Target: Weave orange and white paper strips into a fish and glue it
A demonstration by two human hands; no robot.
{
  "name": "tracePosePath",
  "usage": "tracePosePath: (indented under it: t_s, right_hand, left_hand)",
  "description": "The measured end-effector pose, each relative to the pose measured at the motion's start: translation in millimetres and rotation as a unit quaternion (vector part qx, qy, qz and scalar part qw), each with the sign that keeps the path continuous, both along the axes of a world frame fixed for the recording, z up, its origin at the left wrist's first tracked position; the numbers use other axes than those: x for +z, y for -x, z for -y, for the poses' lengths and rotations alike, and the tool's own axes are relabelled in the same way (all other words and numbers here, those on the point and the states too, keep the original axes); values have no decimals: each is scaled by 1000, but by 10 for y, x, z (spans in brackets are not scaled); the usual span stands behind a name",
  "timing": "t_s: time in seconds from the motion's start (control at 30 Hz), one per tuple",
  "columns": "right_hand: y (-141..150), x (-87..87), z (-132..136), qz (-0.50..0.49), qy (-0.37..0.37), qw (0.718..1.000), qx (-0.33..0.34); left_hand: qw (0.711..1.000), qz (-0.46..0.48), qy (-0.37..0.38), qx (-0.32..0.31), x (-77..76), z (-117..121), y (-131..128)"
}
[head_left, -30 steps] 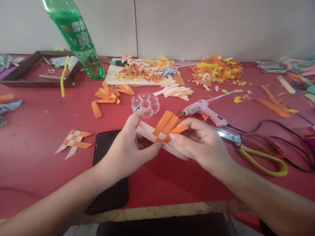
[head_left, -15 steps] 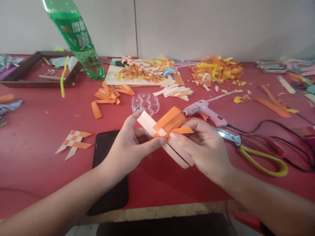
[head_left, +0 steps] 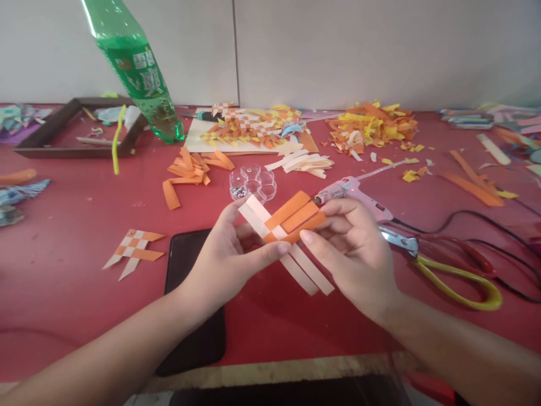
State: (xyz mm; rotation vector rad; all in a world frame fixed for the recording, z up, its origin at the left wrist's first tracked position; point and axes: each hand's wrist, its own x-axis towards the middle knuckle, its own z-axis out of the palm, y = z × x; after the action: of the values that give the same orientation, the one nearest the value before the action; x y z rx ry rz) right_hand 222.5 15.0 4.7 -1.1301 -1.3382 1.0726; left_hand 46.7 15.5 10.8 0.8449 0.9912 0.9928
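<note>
Between my hands, above the red table, are woven paper strips (head_left: 278,232), orange ones crossing cream ones. My left hand (head_left: 236,248) pinches the weave at its left side, thumb across the front and fingers behind. The orange ends point up and right, and two cream ends hang down and right. My right hand (head_left: 350,248) is closed on an orange strip (head_left: 315,223) at the right, with its thumb in front. A finished-looking woven paper fish (head_left: 134,248) in orange and white lies to the left of my left hand.
A black phone (head_left: 192,338) lies under my left forearm. Scissors (head_left: 448,273) and a pink glue gun (head_left: 357,197) with its cord are at the right. Behind stand a clear flower-shaped box (head_left: 253,183), orange strips (head_left: 186,172), cream strips (head_left: 302,162) and a green bottle (head_left: 139,73).
The orange strip at the right now lies flatter alongside the other orange strips, and my right hand has shifted slightly with it. The view has moved a little.
</note>
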Motion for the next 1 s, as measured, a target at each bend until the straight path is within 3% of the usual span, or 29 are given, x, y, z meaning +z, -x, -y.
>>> tracePosePath:
  t_s: [0.2,0.57,0.67,0.77,0.83,0.93,1.0]
  right_hand:
    - [2,21,-1,16,-12,1000,16]
    - [-57,-1,-22,101,-60,993,-2]
    - [-121,30,-155,148,-92,985,-6]
    - [-241,94,-500,205,-122,971,-20]
    - [-317,123,-840,307,-170,936,3]
    - [-360,108,-1397,490,-290,820,63]
    - [-328,63,-1705,559,-314,761,105]
  left_hand:
    - [999,-31,-33,-1,-8,8,25]
    - [999,-42,-29,0,-26,18,47]
    - [999,-26,-17,12,-64,-12,60]
    - [1000,-7,2,23,-77,-36,75]
    - [1000,0,11,12,-65,-40,86]
    - [1000,5,13,-12,-30,-34,99]
    - [1000,10,18,-18,-12,-29,102]
